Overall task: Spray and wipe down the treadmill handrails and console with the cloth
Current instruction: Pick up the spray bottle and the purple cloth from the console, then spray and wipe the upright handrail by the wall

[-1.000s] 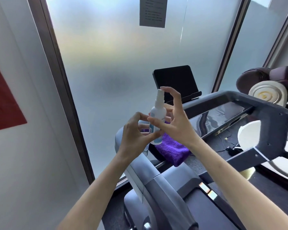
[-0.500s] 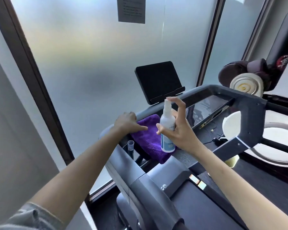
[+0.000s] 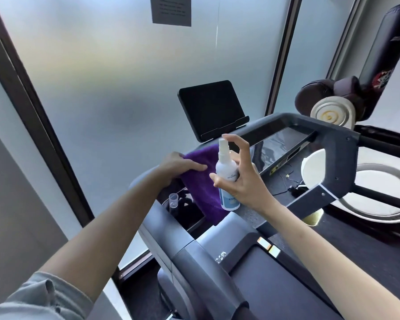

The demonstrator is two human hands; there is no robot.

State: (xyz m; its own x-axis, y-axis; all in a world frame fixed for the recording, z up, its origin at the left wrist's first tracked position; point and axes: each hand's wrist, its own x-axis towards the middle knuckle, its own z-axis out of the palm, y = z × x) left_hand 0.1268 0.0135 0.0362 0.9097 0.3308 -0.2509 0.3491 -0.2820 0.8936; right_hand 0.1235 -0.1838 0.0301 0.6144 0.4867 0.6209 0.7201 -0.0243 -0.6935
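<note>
head view: in the middle of the frame the right hand [image 3: 243, 181] holds the spray bottle [image 3: 226, 176] upright, fingers curled round its body and the index finger arched over the nozzle, not yet pressing it. half a second ago the left hand [image 3: 178, 166] had only just reached the purple cloth [image 3: 201, 190]; a second ago both hands were on the bottle. now the left hand rests flat on the cloth, fingers fairly straight and laid over it rather than curled round it. the cloth lies draped over the left end of the treadmill console [image 3: 280, 144], its lower part hanging down centre frame, just left of the bottle. the handover looks done and the person seems ready to spray, either onto the cloth or the console; wiping has not started, judging by the folded cloth.

containers: a small clear cup [image 3: 173, 200] stands in a dark recess of the console, below the left hand; whether anything is in it cannot be told. the bottle is white and opaque, so its fill cannot be read. the left handrail [image 3: 194, 262] runs down to lower centre, the right handrail [image 3: 328, 162] stands at centre right, and a dark tablet [image 3: 210, 107] sits above the console.
</note>
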